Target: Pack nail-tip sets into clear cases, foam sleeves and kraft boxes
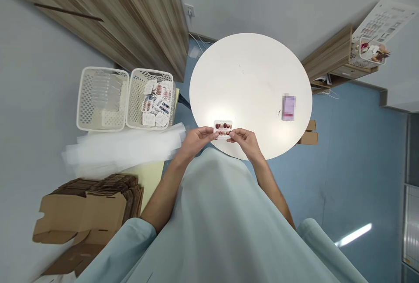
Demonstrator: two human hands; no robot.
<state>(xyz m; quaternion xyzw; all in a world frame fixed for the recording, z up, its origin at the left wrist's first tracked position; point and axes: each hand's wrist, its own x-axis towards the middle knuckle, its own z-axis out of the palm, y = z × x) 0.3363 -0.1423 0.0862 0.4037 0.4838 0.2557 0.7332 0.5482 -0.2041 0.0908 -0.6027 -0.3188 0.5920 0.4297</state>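
Note:
Between my two hands is a white card of press-on nails point(223, 125), with red, dark red and gold nails in two rows. My left hand point(197, 140) pinches its left edge between thumb and fingers. On the other side, my right hand point(246, 140) grips the lower right corner, thumb on top. The card is held over the near edge of the round white table point(248, 69). Fingertips cover small parts of the lower row.
Left stand a white basket of nail cards point(133, 100) and another basket point(78, 100) holding clear plastic trays. Below them lie translucent bags point(121, 150) and flattened cardboard boxes point(108, 204). A purple package point(288, 108) sits on the table's right. A wooden cabinet point(330, 56) stands far right.

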